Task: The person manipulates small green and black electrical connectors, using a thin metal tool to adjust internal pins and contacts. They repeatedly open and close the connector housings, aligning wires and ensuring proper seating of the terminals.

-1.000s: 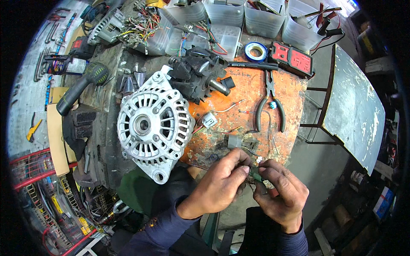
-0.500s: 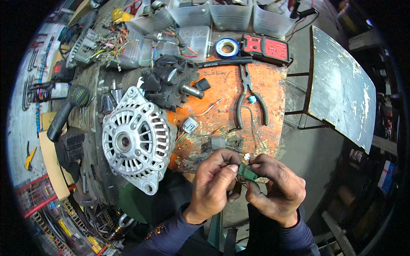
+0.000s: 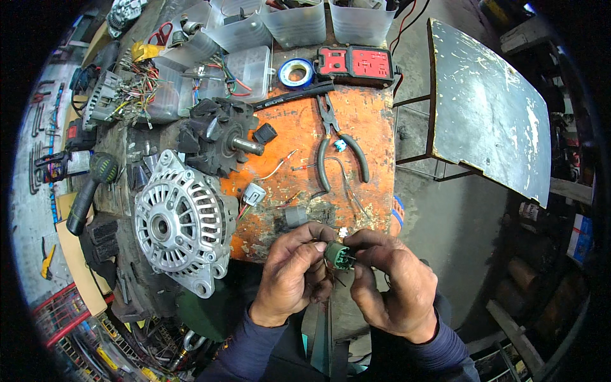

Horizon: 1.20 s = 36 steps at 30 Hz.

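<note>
Between thumb and fingers, my left hand (image 3: 287, 272) grips a small green plug connector (image 3: 338, 255) over the bench's near edge. Its slotted face is turned toward my right hand (image 3: 400, 280). My right thumb and forefinger close in at that face, around a thin piece too small to name. Just beyond the hands, a grey connector (image 3: 254, 194) with wires lies on the orange bench top (image 3: 280, 181). Pliers (image 3: 328, 121) with dark handles rest farther back, beside a small blue connector (image 3: 340, 146) and loose thin wires (image 3: 347, 178).
A silver alternator housing (image 3: 168, 223) stands left of my hands, with a dark rotor (image 3: 213, 137) behind it. At the back are a tape roll (image 3: 296, 73), a red-and-black case (image 3: 355, 65) and clear plastic bins (image 3: 293, 27). A worn grey panel (image 3: 487, 114) stands at right.
The green connector has turned, so its slotted face now shows. My right fingertips have shifted to that face. The whole view has swung, moving the bench leftward in the picture.
</note>
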### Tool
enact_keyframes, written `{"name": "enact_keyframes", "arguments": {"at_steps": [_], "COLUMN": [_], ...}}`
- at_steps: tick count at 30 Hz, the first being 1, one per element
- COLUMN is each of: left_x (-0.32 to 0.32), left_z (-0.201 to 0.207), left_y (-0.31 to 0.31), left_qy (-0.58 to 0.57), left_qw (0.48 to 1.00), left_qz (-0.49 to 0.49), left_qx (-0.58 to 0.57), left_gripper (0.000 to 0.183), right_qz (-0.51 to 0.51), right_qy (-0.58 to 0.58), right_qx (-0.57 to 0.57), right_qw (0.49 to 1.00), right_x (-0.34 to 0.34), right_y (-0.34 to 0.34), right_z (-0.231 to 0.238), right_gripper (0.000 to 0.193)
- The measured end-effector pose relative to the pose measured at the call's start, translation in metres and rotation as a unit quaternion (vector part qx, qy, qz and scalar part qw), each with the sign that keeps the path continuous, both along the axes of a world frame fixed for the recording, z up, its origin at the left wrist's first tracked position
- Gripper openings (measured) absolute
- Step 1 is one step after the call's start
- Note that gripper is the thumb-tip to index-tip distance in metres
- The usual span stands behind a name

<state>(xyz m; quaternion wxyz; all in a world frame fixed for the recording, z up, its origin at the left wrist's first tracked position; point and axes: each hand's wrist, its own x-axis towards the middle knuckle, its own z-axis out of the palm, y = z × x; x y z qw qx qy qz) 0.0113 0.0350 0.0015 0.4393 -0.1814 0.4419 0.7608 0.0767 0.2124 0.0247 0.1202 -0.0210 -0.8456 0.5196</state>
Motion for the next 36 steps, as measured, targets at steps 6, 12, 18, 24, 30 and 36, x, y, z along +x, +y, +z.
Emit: {"name": "enact_keyframes", "arguments": {"at_steps": [6,12,18,24,30,36], "left_x": [0.003,0.004,0.004,0.004,0.005,0.005], "left_z": [0.003,0.003,0.01,0.009,0.009,0.006], "left_y": [0.003,0.004,0.009,0.007,0.006,0.002], "left_qy": [-0.016,-0.029,0.081,0.084,0.082,0.034], "left_qw": [1.0,1.0,0.993,0.994,0.994,0.999], "left_qz": [-0.003,0.004,-0.006,-0.011,-0.013,0.024], "left_qx": [-0.009,0.01,-0.08,-0.066,-0.065,-0.019], "left_gripper": [0.023,0.022,0.021,0.021,0.021,0.024], "right_qz": [-0.031,-0.053,-0.014,-0.005,-0.02,-0.045], "right_qy": [0.037,0.053,0.021,0.066,0.064,0.056], "right_qx": [0.013,-0.009,0.027,0.078,0.037,0.022], "right_qw": [0.999,0.997,0.999,0.995,0.997,0.997], "right_x": [0.004,0.006,0.003,0.0,0.003,0.005], "right_y": [-0.007,-0.01,-0.002,-0.004,-0.005,-0.001], "right_z": [-0.002,-0.007,0.002,0.004,0.003,0.008], "right_gripper": [0.027,0.025,0.026,0.028,0.028,0.029]}}
